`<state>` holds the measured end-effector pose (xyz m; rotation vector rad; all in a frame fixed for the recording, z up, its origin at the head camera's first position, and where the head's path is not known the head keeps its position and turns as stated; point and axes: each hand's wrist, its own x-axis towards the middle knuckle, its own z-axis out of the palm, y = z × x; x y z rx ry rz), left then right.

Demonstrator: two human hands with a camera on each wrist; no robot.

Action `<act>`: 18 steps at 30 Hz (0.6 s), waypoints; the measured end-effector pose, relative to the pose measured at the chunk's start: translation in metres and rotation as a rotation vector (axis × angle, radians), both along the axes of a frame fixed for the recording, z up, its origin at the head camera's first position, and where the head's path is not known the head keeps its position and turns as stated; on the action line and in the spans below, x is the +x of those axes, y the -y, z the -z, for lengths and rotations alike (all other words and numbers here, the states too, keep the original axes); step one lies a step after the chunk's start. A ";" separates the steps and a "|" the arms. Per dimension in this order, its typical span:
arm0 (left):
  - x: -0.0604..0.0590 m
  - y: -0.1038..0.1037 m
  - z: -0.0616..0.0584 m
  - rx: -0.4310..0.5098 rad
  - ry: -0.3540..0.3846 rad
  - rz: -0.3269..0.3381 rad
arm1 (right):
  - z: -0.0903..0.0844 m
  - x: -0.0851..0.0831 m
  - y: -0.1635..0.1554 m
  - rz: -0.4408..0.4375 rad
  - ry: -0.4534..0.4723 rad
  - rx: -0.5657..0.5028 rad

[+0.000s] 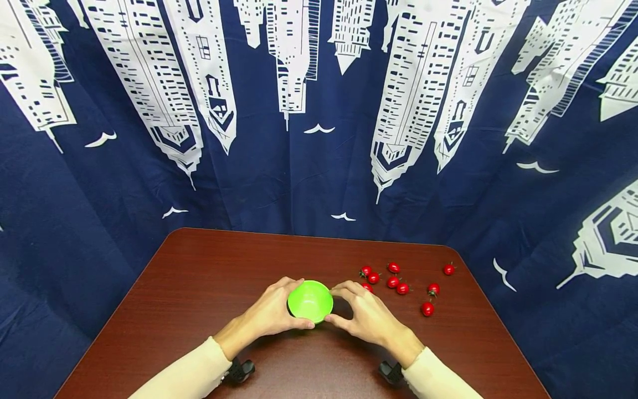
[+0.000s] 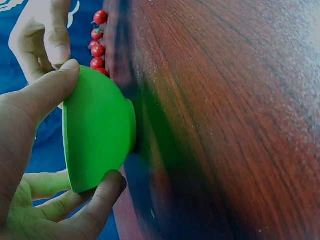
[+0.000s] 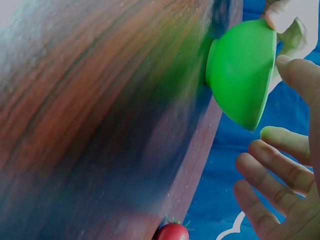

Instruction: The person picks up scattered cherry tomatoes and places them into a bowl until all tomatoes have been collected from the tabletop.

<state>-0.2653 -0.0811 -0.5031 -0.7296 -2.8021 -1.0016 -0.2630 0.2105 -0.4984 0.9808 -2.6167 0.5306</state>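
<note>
A small bright green bowl [image 1: 310, 302] is upright near the middle of the brown table, its foot close over the wood. My left hand [image 1: 273, 310] grips the bowl from the left, thumb on the near side and fingers round the far side, as the left wrist view also shows. On the opposite side is my right hand [image 1: 368, 315], its fingers loosely spread and the thumb tip right at the rim. In the right wrist view, those fingers [image 3: 272, 160] stand apart from the bowl wall. The bowl's inside shows no contents in the head view.
Several red cherry tomatoes [image 1: 393, 282] lie scattered to the right and beyond my right hand, one [image 1: 449, 269] near the table's right edge. Behind the brown table [image 1: 239, 255] hangs a dark blue curtain [image 1: 299, 183] with white building prints.
</note>
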 end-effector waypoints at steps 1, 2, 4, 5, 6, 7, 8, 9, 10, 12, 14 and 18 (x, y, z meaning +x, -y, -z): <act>0.000 0.000 0.000 -0.001 0.000 -0.001 | 0.000 0.000 -0.001 0.006 0.002 -0.003; 0.000 0.000 0.000 -0.001 -0.002 -0.001 | 0.000 0.000 -0.002 0.012 -0.001 -0.005; 0.000 0.000 0.001 0.004 0.001 -0.002 | 0.000 -0.001 -0.005 0.026 -0.015 -0.011; 0.000 0.000 0.001 0.006 0.002 -0.003 | 0.000 -0.001 -0.007 0.032 -0.022 -0.013; 0.000 0.000 0.001 0.009 0.005 -0.004 | 0.000 -0.001 -0.009 0.040 -0.027 -0.015; 0.000 0.000 0.001 0.012 0.006 -0.005 | -0.001 -0.002 -0.010 0.051 -0.032 -0.014; 0.000 0.000 0.001 0.013 0.003 -0.003 | -0.001 -0.002 -0.012 0.062 -0.032 -0.015; 0.000 0.000 0.001 0.016 0.008 -0.004 | -0.001 -0.003 -0.014 0.075 -0.029 -0.016; 0.000 0.000 0.001 0.015 0.010 -0.004 | -0.001 -0.003 -0.016 0.088 -0.023 -0.018; 0.000 0.001 0.001 0.014 0.015 -0.005 | 0.000 -0.004 -0.021 0.117 -0.020 -0.019; 0.000 0.001 0.001 0.015 0.024 -0.005 | 0.000 -0.006 -0.027 0.135 -0.027 -0.023; 0.000 0.001 0.001 0.027 0.046 -0.009 | 0.002 -0.011 -0.038 0.169 -0.044 -0.027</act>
